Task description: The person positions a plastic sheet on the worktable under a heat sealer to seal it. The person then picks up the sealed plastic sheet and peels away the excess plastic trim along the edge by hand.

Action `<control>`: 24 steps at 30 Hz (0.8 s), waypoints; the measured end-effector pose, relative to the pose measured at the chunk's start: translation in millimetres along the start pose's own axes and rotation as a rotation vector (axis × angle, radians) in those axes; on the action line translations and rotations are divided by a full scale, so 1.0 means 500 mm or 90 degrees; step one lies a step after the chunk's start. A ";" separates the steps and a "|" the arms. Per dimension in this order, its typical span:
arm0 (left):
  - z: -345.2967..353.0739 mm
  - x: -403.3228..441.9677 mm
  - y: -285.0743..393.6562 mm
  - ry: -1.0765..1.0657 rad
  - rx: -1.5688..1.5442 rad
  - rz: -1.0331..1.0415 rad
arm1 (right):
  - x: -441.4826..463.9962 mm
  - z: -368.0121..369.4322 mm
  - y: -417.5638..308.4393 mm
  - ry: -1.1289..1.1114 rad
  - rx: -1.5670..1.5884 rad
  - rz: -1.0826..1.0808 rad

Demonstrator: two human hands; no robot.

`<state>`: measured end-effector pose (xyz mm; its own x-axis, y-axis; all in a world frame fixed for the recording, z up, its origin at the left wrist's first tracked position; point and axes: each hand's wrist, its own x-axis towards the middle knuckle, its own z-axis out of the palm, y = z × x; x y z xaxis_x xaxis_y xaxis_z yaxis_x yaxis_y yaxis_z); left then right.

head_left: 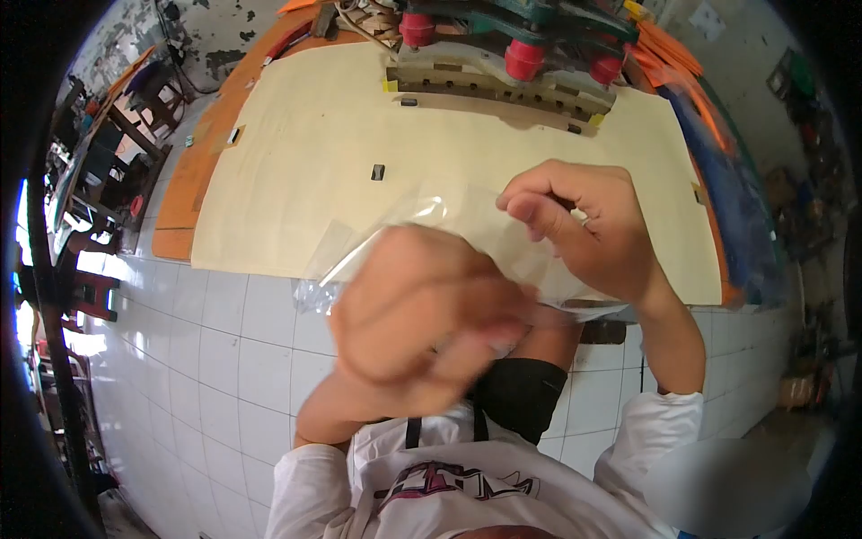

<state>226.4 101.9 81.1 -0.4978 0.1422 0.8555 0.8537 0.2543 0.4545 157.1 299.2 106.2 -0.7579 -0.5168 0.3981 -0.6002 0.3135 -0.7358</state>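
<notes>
A clear plastic sheet, shiny and creased, spreads over the near edge of the cream-covered table, with crumpled film at its left end. My left hand is raised close to the camera in front of this plastic. Motion smears its curled fingers, so what they hold, if anything, cannot be made out. To the right, my right hand has its fingers bent and the thumb drawn close to the index finger. The fingertips meet the sheet's upper right part and appear to pinch it.
A dark green metal machine with red cylindrical parts stands at the table's far side above a slotted bar. Small dark pieces are on the cream surface. Orange and blue sheets lie along the right side.
</notes>
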 end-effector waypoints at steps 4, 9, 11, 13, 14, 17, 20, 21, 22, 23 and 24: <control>-0.045 0.024 -0.012 -0.025 0.185 -0.125 | -0.001 0.004 0.004 -0.024 -0.006 -0.084; -0.067 0.068 -0.067 -0.227 0.144 -0.108 | -0.002 0.014 0.006 -0.038 -0.007 -0.141; -0.080 0.079 -0.073 -0.325 0.088 -0.195 | -0.004 0.013 -0.002 -0.051 0.030 -0.088; -0.080 0.081 -0.074 -0.426 0.029 -0.281 | -0.004 0.015 0.002 -0.052 0.016 -0.106; -0.073 0.077 -0.073 -0.410 -0.009 -0.329 | -0.004 0.016 0.003 -0.056 0.004 -0.121; -0.055 0.076 -0.067 -0.369 -0.075 -0.404 | -0.005 0.022 -0.006 -0.052 0.031 -0.104; -0.050 0.080 -0.060 -0.359 -0.078 -0.423 | -0.006 0.026 -0.016 -0.052 0.027 -0.071; -0.049 0.081 -0.058 -0.372 -0.052 -0.417 | -0.005 0.027 -0.013 -0.050 0.026 -0.072; -0.047 0.082 -0.057 -0.373 -0.052 -0.415 | -0.004 0.029 -0.008 -0.043 0.028 -0.081; -0.045 0.083 -0.056 -0.367 -0.058 -0.412 | -0.002 0.030 -0.004 -0.036 0.031 -0.090; -0.044 0.083 -0.055 -0.362 -0.065 -0.409 | -0.002 0.031 -0.005 -0.034 0.030 -0.092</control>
<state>185.6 80.0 109.4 -0.8663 0.4645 0.1836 0.3766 0.3660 0.8510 163.4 286.8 99.2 -0.6486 -0.5964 0.4729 -0.6887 0.1952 -0.6983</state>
